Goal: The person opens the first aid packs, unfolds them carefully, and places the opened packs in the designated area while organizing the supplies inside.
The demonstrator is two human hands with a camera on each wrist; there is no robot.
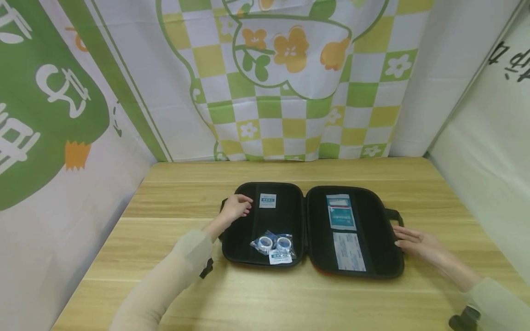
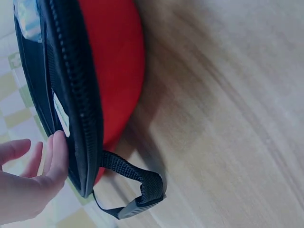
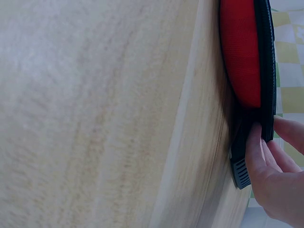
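A black-lined zip case [image 1: 285, 220] with a red outer shell [image 2: 116, 61] lies spread open on the table. Over its left half hovers my left hand [image 1: 237, 208], fingers loosely bent and holding nothing, near a small white-and-blue sachet [image 1: 267, 201]. My right hand [image 1: 416, 243] is at the right edge beside the carry handle [image 1: 395, 215]; the right wrist view shows thumb and fingers pinching the case's rim [image 3: 267, 95]. Two wrapped tape rolls [image 1: 266, 243] and another white sachet [image 1: 280, 257] lie in the left half. A teal packet [image 1: 342, 216] and a pale packet [image 1: 349, 251] occupy the right half.
The wooden table [image 1: 265, 299] extends around the case on all sides. Behind it hangs a patterned cloth [image 1: 285, 119], with pale side walls at left and right. A second strap handle [image 2: 152, 185] sticks out at the case's left edge.
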